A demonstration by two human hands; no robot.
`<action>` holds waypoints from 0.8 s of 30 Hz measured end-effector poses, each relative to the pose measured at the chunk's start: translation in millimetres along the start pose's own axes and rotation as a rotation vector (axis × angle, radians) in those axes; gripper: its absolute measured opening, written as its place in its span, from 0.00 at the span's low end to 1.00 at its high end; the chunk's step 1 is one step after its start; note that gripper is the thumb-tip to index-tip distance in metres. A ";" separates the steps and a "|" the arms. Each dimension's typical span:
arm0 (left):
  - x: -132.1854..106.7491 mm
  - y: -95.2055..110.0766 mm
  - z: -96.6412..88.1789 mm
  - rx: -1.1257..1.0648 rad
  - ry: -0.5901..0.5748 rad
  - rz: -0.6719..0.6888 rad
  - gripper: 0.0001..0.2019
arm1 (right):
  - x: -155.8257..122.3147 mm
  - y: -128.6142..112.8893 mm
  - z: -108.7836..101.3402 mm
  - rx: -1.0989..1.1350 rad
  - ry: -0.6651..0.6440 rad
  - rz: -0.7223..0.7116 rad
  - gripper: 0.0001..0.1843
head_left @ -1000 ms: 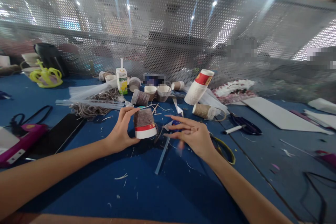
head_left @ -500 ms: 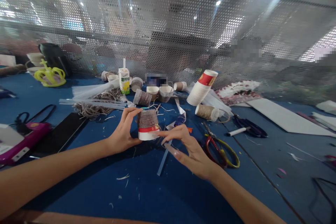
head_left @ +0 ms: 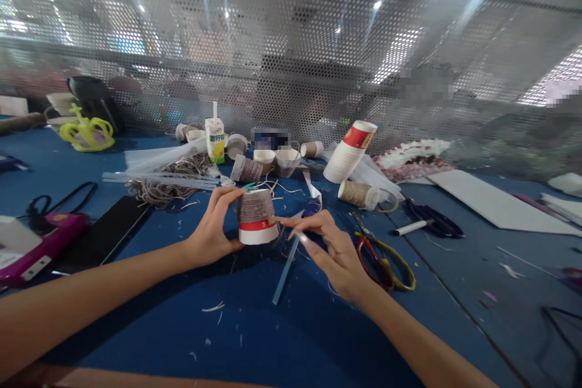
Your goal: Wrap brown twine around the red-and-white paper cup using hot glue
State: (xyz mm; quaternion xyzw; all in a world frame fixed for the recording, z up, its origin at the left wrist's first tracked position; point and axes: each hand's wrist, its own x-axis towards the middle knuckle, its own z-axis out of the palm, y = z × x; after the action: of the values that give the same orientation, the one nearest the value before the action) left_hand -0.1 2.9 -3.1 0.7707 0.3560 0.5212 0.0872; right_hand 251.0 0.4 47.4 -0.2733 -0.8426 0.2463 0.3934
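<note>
My left hand grips an upturned paper cup between thumb and fingers, just above the blue table. Brown string is wound round the cup's upper part; a red band and white rim show at its bottom. My right hand is beside the cup on the right, fingers pinched together at the cup's lower edge on something too thin to make out. A clear glue stick lies on the table under the right hand.
Red and yellow scissors lie right of my right hand. Behind the cup are several string-wrapped cups, a stack of paper cups, a string spool, a drink carton and a string pile. A perforated metal screen closes the back.
My right hand came in from open and spread beside the cup to a pinch at its lower right edge. The left hand kept the cup nearly still.
</note>
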 end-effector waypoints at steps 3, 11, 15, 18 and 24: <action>0.6 0.5 -0.1 -0.012 0.004 0.005 0.39 | -1.8 3.5 0.0 0.035 0.169 -0.007 0.10; 0.7 -0.1 3.3 -0.232 -0.095 -0.006 0.40 | 1.1 2.9 9.4 -0.178 0.057 -0.134 0.49; -0.2 0.5 1.9 -0.287 -0.223 -0.016 0.43 | -0.4 8.3 15.3 -0.223 -0.035 -0.160 0.44; -0.4 0.2 -0.3 -0.258 -0.278 -0.009 0.46 | -0.6 12.1 18.3 -0.216 0.000 -0.211 0.43; 1.7 3.2 -3.3 -0.248 -0.254 -0.020 0.46 | 0.7 8.7 19.3 -0.252 0.013 -0.184 0.42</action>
State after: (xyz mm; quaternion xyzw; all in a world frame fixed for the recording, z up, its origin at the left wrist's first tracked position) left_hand -1.1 0.9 1.3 0.8099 0.2829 0.4589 0.2312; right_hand 237.6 3.4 31.2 -0.2437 -0.8858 0.0996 0.3822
